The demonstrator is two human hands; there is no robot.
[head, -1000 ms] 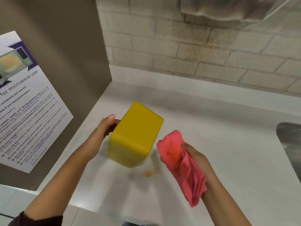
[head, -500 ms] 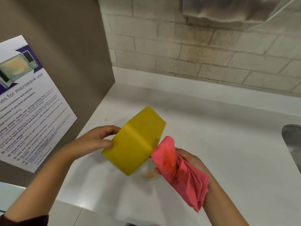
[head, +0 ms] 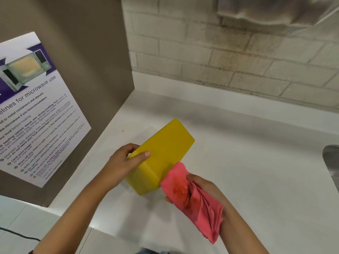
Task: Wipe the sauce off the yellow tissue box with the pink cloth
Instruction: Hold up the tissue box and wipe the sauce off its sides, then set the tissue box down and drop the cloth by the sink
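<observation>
Overhead, a pale brick wall (head: pixel 238 57) backed a white counter (head: pixel 256 180), bounded on the left by a brown panel (head: pixel 82 52) carrying a microwave poster (head: pixel 36 110). Open counter lay to the right as far as a metal sink edge (head: pixel 332 162). The yellow tissue box (head: pixel 161 156) was held tilted above the counter, clamped by the left hand (head: pixel 124 162). The pink cloth (head: pixel 194 198), sauce-stained, was gripped in the right hand (head: pixel 205 187) and pressed against the box's lower edge.

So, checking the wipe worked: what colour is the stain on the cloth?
Orange-red, on the cloth; head view.
</observation>
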